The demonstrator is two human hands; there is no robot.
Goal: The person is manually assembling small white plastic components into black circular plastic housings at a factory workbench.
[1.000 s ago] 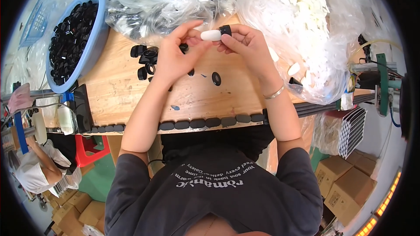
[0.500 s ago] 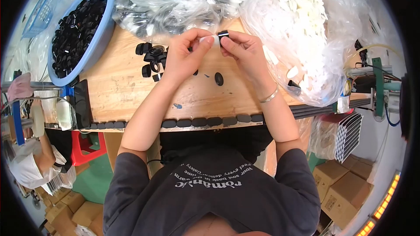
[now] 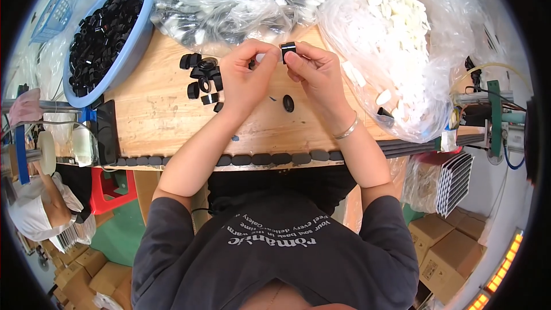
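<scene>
concealing most of a white piece (image 3: 260, 57), left hand (image 3: 245, 74) pinches it, right hand (image 3: 315, 70) a black cap (image 3: 288, 50).

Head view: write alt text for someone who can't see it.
A right hand holds a black cap; beside it the left hand holds a half-hidden white piece above a wooden table. At left, a blue basin of black parts; at right, white pieces in clear plastic.

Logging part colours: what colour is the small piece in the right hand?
The small piece is black with a pale streak, best seen in the head view.
</scene>
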